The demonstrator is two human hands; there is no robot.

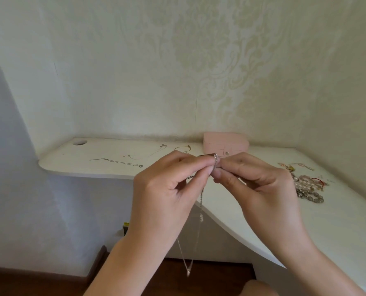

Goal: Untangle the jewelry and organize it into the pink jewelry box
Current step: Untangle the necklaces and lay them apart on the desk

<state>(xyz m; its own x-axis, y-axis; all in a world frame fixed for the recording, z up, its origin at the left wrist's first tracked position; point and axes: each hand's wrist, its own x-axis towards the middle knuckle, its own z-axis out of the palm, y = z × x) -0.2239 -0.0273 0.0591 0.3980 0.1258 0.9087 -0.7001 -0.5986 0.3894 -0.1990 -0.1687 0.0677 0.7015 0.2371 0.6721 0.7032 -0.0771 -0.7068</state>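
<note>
— Now, state the grip condition.

— Both hands are engaged. The left hand (167,189) pinches the thin silver necklace (201,201) between thumb and forefinger. The right hand (256,184) pinches the same necklace at its clasp (215,155). The fingertips of the two hands touch at the pinch.

— Where does the necklace run from the grip?

— Straight down. Two strands hang below the pinch, between the wrists. They join at a small pendant (188,271), which hangs over the dark wooden floor (220,272).

— What lies beyond the grip?

— The white desk (252,221). To the right of the grip, a heap of beaded jewelry (305,184) rests on the desk surface: pink beads, grey beads and a red loop, all tangled together. A short run of dark beads (190,177) shows just behind the left fingers; what it belongs to cannot be told.

— And to the left of the grip?

— Three fine chains lie flat on the desk, each apart from the others: a long chain (118,161) farthest left, a second chain (147,153) behind it, and a gold chain (183,148) nearest the grip. A round hole (79,142) sits in the far left corner.

— Locate the pink jewelry box.

— The pink jewelry box (224,144) stands directly behind the grip, at the back of the desk against the patterned wall (199,71). A round snap (227,153) on its front faces the hands.
</note>
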